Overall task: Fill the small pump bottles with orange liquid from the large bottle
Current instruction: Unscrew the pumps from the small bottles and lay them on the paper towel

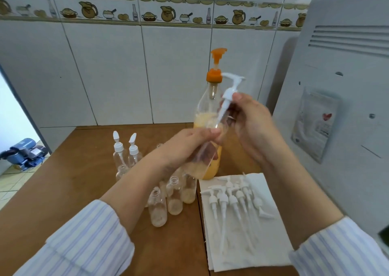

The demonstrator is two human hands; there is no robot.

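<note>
My left hand (189, 143) grips a small clear bottle (199, 164), tilted, with a little pale liquid at its bottom. My right hand (250, 124) pinches a white pump head (230, 90) whose tube runs down into that bottle's neck. Behind them stands the large bottle (207, 111) with an orange pump top, partly filled with orange liquid. Several small open bottles (174, 200) with a little liquid stand on the table in front of it. Two capped small bottles (126, 151) stand further left.
Several white pump heads (231, 200) lie on a white paper towel (263, 244) at the right of the wooden table (84, 181). A white appliance (336, 107) stands close on the right. Tiled wall behind. A blue machine (25, 151) sits on the floor at left.
</note>
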